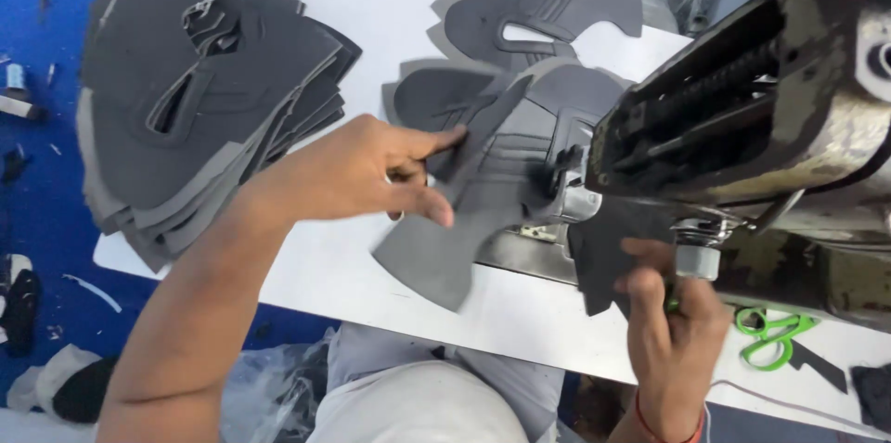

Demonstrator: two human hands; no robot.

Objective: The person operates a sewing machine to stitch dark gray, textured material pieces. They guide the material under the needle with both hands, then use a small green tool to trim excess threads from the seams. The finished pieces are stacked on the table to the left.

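Near the front edge of the white table [371, 16], the right hand [670, 327] has its fingers closed on a dark grey cut piece [601, 257], pinching it just under the head of the sewing machine [761, 128]. To the right of this hand, green scissors [770, 336] lie on the table. A little farther and to the left, the left hand [367, 169] rests on a grey shoe upper piece [464, 230]; its fingers are stretched out and press flat on the material, and the thumb is under its edge. This piece lies in the middle of the table and reaches to the needle area of the machine. More grey upper pieces [538, 21] lie behind it. At the far left stands a tall stack of dark grey cut pieces [204, 109], well apart from both hands.
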